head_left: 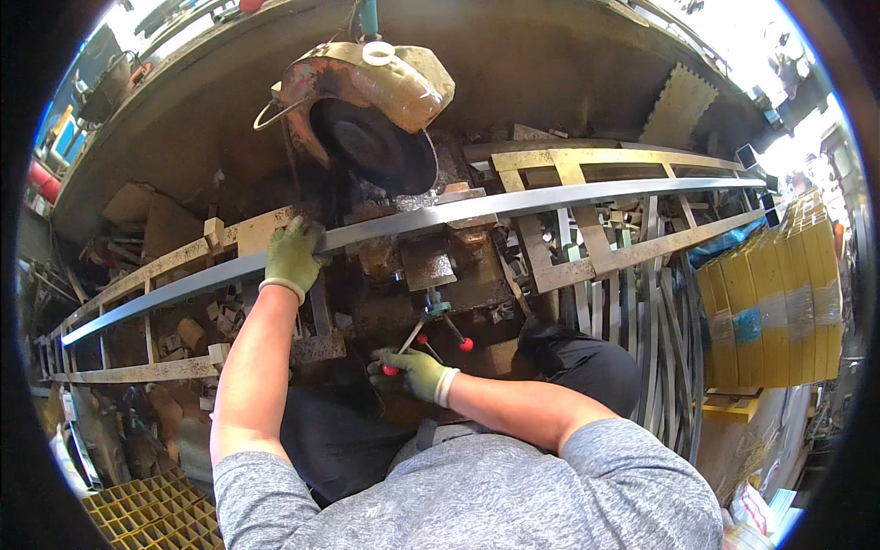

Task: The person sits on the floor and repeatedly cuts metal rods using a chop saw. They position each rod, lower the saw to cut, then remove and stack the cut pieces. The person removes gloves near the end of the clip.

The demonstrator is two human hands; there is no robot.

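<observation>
A long silver metal tube (513, 202) runs across the scene, lying over two slotted support frames. My left hand (293, 258), in a green glove, is closed over the tube left of the machine. In front of me, my right hand (417, 374), also gloved, grips a clamp handle (412, 336) whose arms end in red ball knobs. That handle joins a screw at the front of a vise block (428, 268), just below the tube. Above and behind the tube hangs a cut-off saw with a dark round blade (371, 147) and a worn guard (403, 87).
The left support frame (174, 370) and right support frame (632, 247) flank the saw, with offcuts beneath. Several metal bars (655, 321) lie below the right one. Beyond them stands a wrapped yellow stack (770, 307). Yellow grating (151, 513) is at lower left.
</observation>
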